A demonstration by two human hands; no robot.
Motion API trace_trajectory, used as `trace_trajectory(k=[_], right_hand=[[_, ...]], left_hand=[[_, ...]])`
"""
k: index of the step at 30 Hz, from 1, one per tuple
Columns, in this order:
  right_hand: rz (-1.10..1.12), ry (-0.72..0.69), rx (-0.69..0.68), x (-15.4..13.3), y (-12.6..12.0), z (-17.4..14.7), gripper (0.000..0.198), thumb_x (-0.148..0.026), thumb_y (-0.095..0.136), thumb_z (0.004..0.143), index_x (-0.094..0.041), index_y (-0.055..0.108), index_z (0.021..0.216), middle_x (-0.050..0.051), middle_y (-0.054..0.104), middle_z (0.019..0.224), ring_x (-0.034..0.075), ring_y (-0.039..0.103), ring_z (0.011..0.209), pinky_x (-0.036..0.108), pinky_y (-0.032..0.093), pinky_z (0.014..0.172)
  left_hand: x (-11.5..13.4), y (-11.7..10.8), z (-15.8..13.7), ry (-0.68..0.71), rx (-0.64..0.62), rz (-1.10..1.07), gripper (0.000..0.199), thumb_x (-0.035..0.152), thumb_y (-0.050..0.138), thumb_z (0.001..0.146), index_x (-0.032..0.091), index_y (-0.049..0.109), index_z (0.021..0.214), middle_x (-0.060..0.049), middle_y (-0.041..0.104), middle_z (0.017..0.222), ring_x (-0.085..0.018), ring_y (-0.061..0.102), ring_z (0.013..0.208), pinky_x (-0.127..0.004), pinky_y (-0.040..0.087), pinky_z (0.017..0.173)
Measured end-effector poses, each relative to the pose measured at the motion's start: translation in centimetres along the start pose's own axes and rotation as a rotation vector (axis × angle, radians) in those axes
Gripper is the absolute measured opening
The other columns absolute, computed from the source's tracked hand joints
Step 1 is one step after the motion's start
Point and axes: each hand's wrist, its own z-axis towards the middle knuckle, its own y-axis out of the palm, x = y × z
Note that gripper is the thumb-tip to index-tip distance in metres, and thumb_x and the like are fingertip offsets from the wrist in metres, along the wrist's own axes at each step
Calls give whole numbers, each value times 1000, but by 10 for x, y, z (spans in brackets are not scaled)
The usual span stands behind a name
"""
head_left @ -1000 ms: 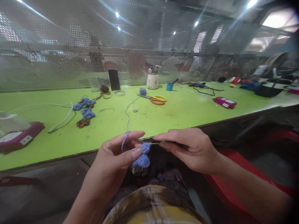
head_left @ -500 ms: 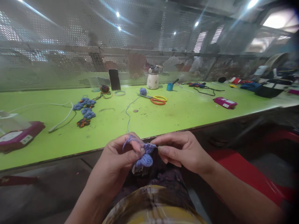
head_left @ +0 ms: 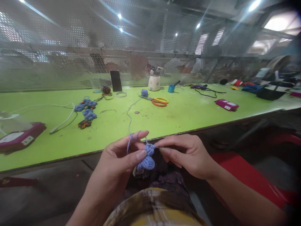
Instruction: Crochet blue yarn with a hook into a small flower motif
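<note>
The purple box (head_left: pixel 227 105) on the desk (head_left: pixel 183 117) has white patches, too small to read. The left hand (head_left: pixel 123 158) pinches a puffy blue yarn piece (head_left: pixel 147 163) with its thumb and fingers, and yarn (head_left: pixel 130 121) loops over its pointing finger. The right hand (head_left: pixel 191 153) is closed on a thin stick (head_left: pixel 157 147) that meets the piece. The piece is over the lap, just before the desk's near edge.
</note>
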Motion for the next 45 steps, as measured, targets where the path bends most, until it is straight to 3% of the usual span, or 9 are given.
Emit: trace_trajectory(k=[4,10,23,33,37,39,43,45], right_hand=[[-152,-139,-12,-2,-3,0,17,-5,63,87,-9,74,99,2,70,71,5,57,58,15,45,54],[-301,-300,-50,-6,-11,2,21,0,62,86,-8,73,102,5,74,81,7,65,70,14,49,66],[-450,-391,-90,-11,-16,2,23,-1,59,88,-10,71,106,6,73,82,9,63,69,17,48,64],[-426,-360,-59,-10,-13,0,23,-3,60,88,-11,71,106,5,72,81,9,62,68,18,48,63],[-345,-280,-44,-12,-10,0,22,-4,60,88,-14,73,104,3,71,77,9,61,66,19,48,62],[-213,-140,-36,-13,-7,0,18,-8,62,88,-14,74,100,2,69,71,8,58,59,19,46,55],[308,269,-20,-5,7,-3,13,-23,66,88,-15,75,93,-3,58,56,3,40,38,15,30,35],[544,358,13,2,15,-5,13,-27,69,86,-17,74,94,-3,59,56,3,37,37,14,26,32]], left_hand=[[2,5,-3,31,70,27,32,10,86,59,19,81,89,2,68,69,-7,61,62,-12,50,58],[5,7,-6,13,54,28,35,13,88,59,21,81,92,1,67,72,-7,61,64,-12,50,57],[3,9,-9,98,92,112,32,16,88,57,23,82,89,0,67,71,-9,59,63,-14,50,57],[-1,9,-10,125,166,229,32,17,86,61,29,82,90,2,69,73,-7,60,68,-12,49,62],[0,10,-10,133,193,240,30,15,86,61,28,82,88,2,70,72,-8,61,68,-12,48,63],[0,11,-9,115,212,206,27,14,87,59,26,82,83,1,71,72,-9,62,68,-14,50,64],[-1,11,-4,45,160,81,16,13,87,59,18,78,71,0,70,69,-10,63,63,-18,52,61],[-3,10,-3,17,111,25,12,12,86,61,17,76,67,0,69,67,-10,62,61,-19,51,61]])
